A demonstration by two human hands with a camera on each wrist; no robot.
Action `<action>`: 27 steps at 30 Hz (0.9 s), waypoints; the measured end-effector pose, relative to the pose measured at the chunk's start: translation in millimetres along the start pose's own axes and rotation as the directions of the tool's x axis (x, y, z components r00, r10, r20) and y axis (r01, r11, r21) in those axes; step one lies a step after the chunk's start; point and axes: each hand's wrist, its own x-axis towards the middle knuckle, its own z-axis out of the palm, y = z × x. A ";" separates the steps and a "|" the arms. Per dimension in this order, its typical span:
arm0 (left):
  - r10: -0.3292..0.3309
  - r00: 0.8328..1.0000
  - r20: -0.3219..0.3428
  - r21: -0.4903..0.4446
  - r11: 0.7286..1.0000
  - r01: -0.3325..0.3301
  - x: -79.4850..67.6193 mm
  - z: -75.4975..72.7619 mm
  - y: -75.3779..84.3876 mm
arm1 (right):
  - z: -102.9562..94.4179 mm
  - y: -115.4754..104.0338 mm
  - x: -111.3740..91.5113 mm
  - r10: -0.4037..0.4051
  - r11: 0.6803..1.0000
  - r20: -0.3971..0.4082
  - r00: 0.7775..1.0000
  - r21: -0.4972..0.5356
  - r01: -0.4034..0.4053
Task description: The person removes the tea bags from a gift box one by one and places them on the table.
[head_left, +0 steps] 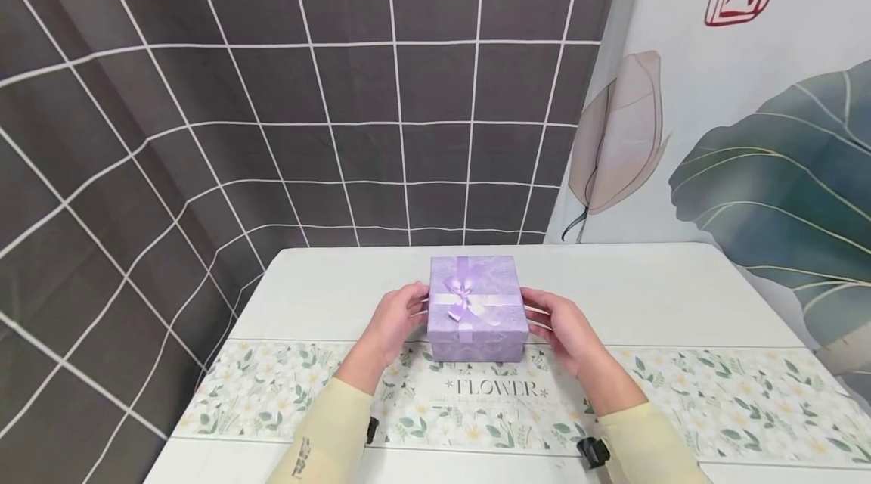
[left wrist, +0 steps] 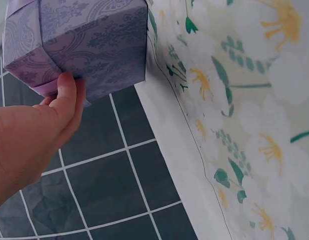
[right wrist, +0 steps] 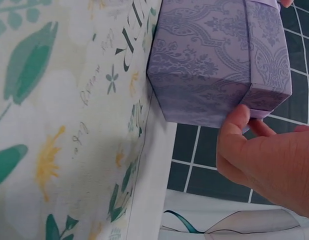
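A purple gift box [head_left: 477, 348] with a damask pattern stands on the table, its lid [head_left: 497, 280] on top. Crossed lilac ribbon and a bow [head_left: 463, 299] decorate the lid. My left hand [head_left: 397, 318] holds the box's left side, thumb and fingers bent at the lower edge of the lid, as the left wrist view shows on the patterned side [left wrist: 94, 47]. On the opposite side my right hand [head_left: 563, 324] grips likewise; in the right wrist view its thumb [right wrist: 238, 117] touches near the lid's edge. Some fingertips are hidden behind the box.
A white table [head_left: 340, 287] carries a floral runner band [head_left: 272, 386] with the printed word FLOWER in front of the box. Behind and to the left hangs a dark grid-patterned curtain [head_left: 435, 83]. A leaf-printed white cloth [head_left: 708, 106] hangs at the right.
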 end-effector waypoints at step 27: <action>0.033 0.998 -0.056 -0.021 0.999 -0.034 1.3 -4.7 30.3 | 6.7 -29.9 -6.6 -0.072 0.997 0.003 0.997 -0.040 0.072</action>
